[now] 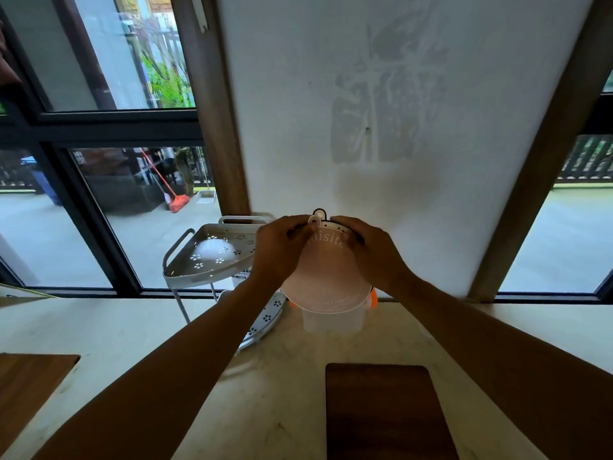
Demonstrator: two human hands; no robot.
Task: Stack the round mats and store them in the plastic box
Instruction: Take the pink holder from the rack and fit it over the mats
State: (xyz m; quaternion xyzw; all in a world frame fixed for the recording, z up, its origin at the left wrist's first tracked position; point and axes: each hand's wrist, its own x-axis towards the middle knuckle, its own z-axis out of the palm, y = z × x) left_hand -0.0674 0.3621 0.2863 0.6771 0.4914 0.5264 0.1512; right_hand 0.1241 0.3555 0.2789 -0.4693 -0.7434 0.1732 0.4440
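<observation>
Left hand (282, 247) and right hand (374, 252) pinch stacked round mats (326, 277) at top edge, tabs up; stack hangs directly over open plastic box (331, 318) on worktop (282, 410), lower edge at rim.

Single head-worn wide-angle view, looking forward and down along both forearms across a pale countertop (132, 330). Near field: a dark wooden board (384, 413). Far field: a white wall panel (331, 94) flanked left and right by windows (99, 210). No second view is supplied.
</observation>
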